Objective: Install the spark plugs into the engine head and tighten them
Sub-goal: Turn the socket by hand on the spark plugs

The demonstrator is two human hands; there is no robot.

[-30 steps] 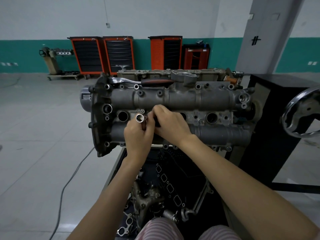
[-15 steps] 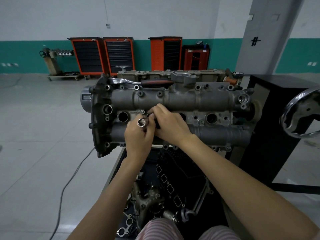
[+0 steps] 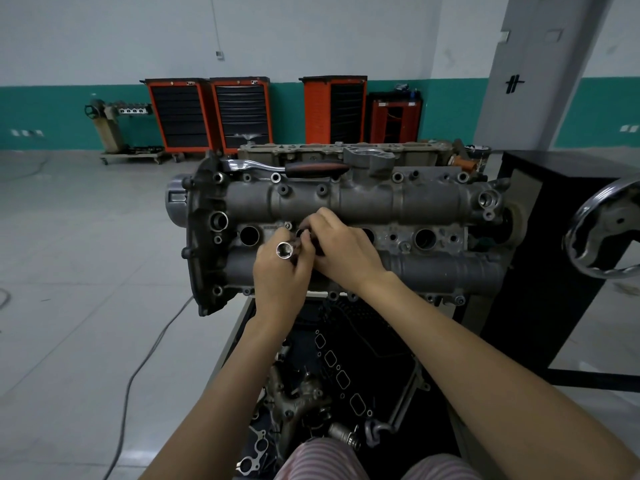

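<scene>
Over the engine head (image 3: 346,202), the left hand (image 3: 280,271) gripped a socket (image 3: 284,250), open end toward the camera, while the right hand (image 3: 343,247) pinched its far end.

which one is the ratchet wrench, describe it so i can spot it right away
Find the grey engine head on its stand. Along its far top edge lies the ratchet wrench, untouched by either hand: it alone has a chrome shank and dark reddish grip.

Black stand (image 3: 540,271) carries engine head (image 3: 363,202); ratchet (image 3: 287,167) lies on top
</scene>
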